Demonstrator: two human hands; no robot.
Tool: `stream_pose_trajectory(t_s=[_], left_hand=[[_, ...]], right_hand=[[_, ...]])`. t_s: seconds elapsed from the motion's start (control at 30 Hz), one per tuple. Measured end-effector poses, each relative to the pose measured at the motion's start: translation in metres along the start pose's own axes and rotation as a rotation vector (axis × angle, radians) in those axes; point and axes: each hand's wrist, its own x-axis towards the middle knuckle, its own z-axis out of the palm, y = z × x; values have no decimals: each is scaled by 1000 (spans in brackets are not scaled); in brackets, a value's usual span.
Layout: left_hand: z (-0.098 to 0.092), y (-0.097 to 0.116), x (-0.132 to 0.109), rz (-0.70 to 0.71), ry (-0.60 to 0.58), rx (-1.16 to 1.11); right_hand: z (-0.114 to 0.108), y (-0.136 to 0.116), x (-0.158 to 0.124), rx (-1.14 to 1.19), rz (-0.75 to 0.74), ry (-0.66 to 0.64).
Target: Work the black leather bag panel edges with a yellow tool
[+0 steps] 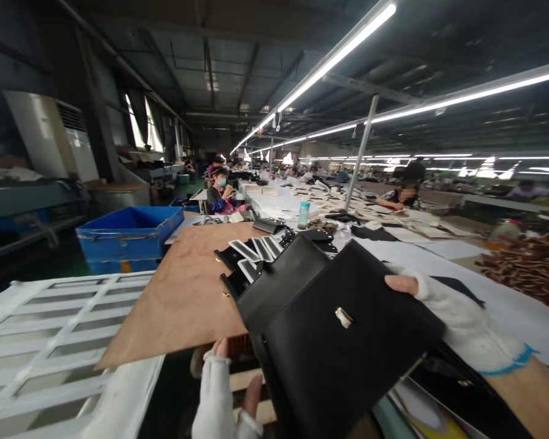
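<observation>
A black leather handbag (348, 341) with a flap and a small gold clasp fills the lower middle, tilted towards me. My right hand (443, 311), in a white fingerless glove with a blue cuff, grips its upper right edge; the thumb shows on the near face and the other fingers are hidden behind. To the bag's left, my left hand (226, 390), gloved the same way, has its thumb and fingers apart and appears to hold nothing. Behind the bag, black pieces with white-bordered strips (256, 250) lie on a brown board (196, 292).
A slatted white rack (68, 341) stands at the lower left, with a blue bin (128, 238) behind it. A bottle (304, 214) stands on the cluttered long table. Brown strips (531, 268) are piled at right. Co-workers (222, 192) sit further back.
</observation>
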Motion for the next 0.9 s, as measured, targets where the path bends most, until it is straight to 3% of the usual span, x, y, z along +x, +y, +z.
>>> stream_pose_trajectory(t_s=[0.03, 0.1, 0.27, 0.37, 0.43, 0.57, 0.67, 0.7, 0.77, 0.9], left_hand=[[-3, 0, 0, 67, 33, 93], [-3, 6, 1, 101, -32, 163], [15, 37, 7, -123, -276, 64], [18, 52, 8, -279, -274, 64], [14, 61, 9, -350, -350, 25], [9, 77, 13, -340, -697, -336], [12, 79, 16, -314, -649, -227], [13, 77, 17, -307, -598, -150], [14, 68, 24, -358, -473, -136], [0, 43, 52, -474, -257, -444]], right_hand=[[5, 3, 4, 13, 21, -26], [17, 5, 13, 7, 72, -89], [44, -2, 36, -81, 112, -327], [48, -12, 49, -155, 131, -416], [50, -22, 58, -312, 119, -466], [70, -41, 80, -804, -23, -698], [97, -48, 96, -890, -66, -852], [104, -50, 101, -879, -96, -835], [108, -51, 110, -768, -190, -671], [72, -32, 114, -241, -330, -110]])
